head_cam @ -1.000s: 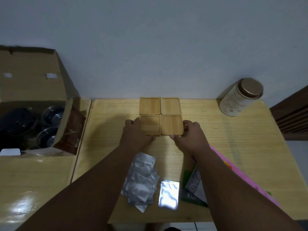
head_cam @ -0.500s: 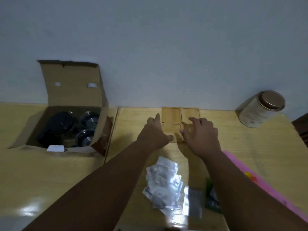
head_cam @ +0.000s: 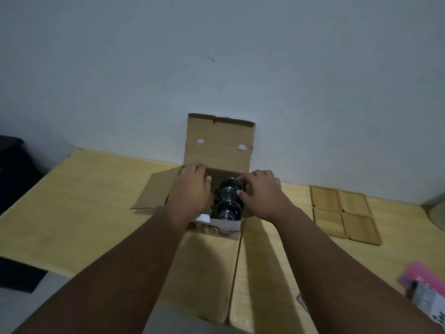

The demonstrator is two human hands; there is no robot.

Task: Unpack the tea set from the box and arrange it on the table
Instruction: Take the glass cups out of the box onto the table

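Note:
The open cardboard box (head_cam: 219,145) stands in the middle of the wooden table (head_cam: 84,201), its lid flap upright against the wall. Two dark glass cups sit in its right half, a far cup (head_cam: 228,186) and a near cup (head_cam: 226,212). My right hand (head_cam: 262,194) pinches the right side of the far cup with thumb and fingers. My left hand (head_cam: 192,189) reaches down into the left half of the box, its fingertips and whatever lies under them hidden. Several square bamboo coasters (head_cam: 344,213) lie in a two-by-two block to the right.
A white piece of packing (head_cam: 203,218) sticks up at the box's near wall. A pink packet (head_cam: 423,278) with other sachets lies at the right edge. Part of a round tin (head_cam: 438,213) shows far right. A dark object (head_cam: 14,169) stands beyond the table's left end.
Both hands left the coasters and moved left into the box. The view swung left, so the box is now central and the coasters are at the right.

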